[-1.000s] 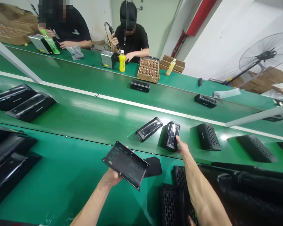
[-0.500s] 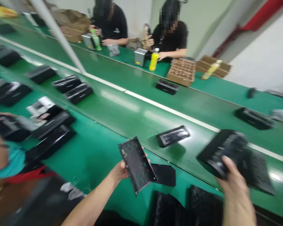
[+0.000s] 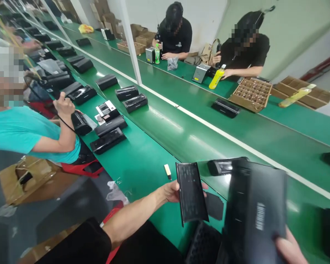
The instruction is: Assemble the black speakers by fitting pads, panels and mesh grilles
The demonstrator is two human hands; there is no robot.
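A thin black rectangular panel (image 3: pixel 191 194) is held upright by my left hand (image 3: pixel 172 190), its inner face toward me, with fingertips showing past its right edge. My right hand (image 3: pixel 290 247) grips a large black housing (image 3: pixel 257 216) with pale lettering, close to the camera at the lower right and slightly blurred. Behind the two, a black unit with a glossy face (image 3: pixel 222 167) lies on the green belt. Between the held pieces, a flat black plate (image 3: pixel 215 206) rests on the green table. Dark textured parts (image 3: pixel 205 244) sit below the panel.
Black units stand along the belt (image 3: pixel 165 124) and left table. A small cream-coloured object (image 3: pixel 167 171) lies near my left hand. A person in a turquoise shirt (image 3: pixel 38 132) is at the left. Two people in black sit across, with bottles and a divided carton (image 3: pixel 251 93).
The view has swung left. My right hand has brought the black housing nearer the camera and closer to the panel. The panel in my left hand is now more upright.
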